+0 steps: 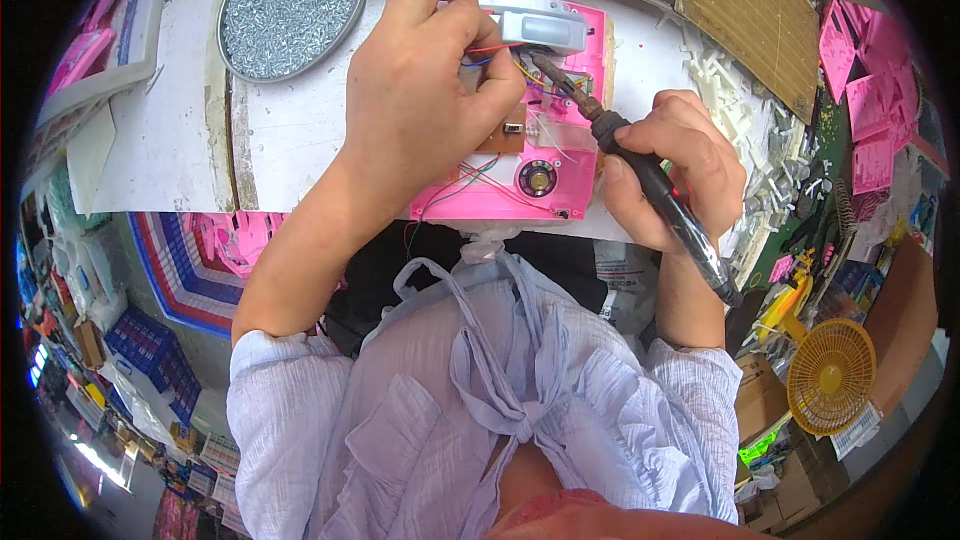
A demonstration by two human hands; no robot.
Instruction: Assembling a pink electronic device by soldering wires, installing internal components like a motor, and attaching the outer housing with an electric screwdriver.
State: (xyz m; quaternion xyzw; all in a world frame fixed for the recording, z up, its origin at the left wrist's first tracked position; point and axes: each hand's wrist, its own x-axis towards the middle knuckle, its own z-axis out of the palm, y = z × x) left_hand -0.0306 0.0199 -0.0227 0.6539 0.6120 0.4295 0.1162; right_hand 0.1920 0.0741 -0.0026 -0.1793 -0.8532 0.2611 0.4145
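White worktable fills the upper half of the frame, edge running across mid-frame. My pale ruffled blouse takes up the lower centre.

Upper left: round metal tray of screws, sitting on the table, well apart from my hands. Upper right: brown perforated board, with a heap of small white plastic parts below it. Far right edge: stack of pink plastic pieces. Lower right: small yellow fan, off the table.

Centre, upper half: pink plastic housing lying flat at the near table edge, a grey-white part at its top end, a round speaker near its bottom end. Thin coloured wires run across it.

My left hand rests on the housing's left side, fingers curled and pinching wires at the small brown circuit board. Most of the board is hidden under my hand.

My right hand sits just right of the housing, clenched around the black handle of a soldering iron. Iron is tilted, tip up-left, over the wiring just beside my left fingertips. Can't tell whether the tip touches the joint.
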